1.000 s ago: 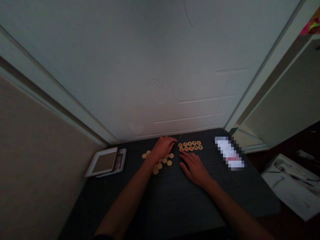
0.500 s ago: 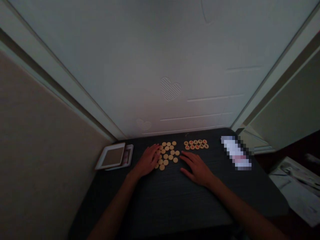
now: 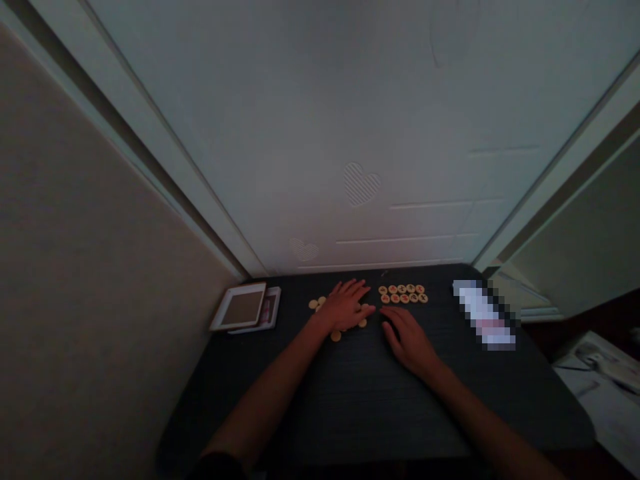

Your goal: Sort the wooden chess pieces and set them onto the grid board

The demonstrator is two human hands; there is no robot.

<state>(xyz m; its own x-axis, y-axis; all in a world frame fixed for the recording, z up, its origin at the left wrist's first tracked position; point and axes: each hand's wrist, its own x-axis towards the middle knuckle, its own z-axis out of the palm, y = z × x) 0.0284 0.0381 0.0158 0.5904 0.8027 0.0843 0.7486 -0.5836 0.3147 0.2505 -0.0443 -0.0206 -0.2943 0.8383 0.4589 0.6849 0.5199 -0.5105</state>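
Note:
My left hand (image 3: 345, 307) lies flat with its fingers spread over a cluster of round wooden pieces. Most of that cluster is hidden under the palm; a few blank-faced pieces (image 3: 336, 336) show around its edges. To the right, my right hand (image 3: 409, 339) rests on the table with its fingers stretched out and thumb apart, holding nothing. Just beyond its fingertips, Chinese chess pieces (image 3: 402, 294) marked in red and dark characters lie face up in two neat rows.
The dark table (image 3: 310, 413) stands against a white panel (image 3: 280, 167) with raised hearts. At the left is an open shallow box (image 3: 270, 313), its lid (image 3: 215, 323) leaning on it. A blurred-out flat object (image 3: 483, 317) lies at the right. Papers (image 3: 610, 400) sit lower, beyond the table's right edge.
My left hand has moved right from the cluster's left side to cover its middle. My right hand stays right of the cluster, close to the rows. The camera view has shifted slightly.

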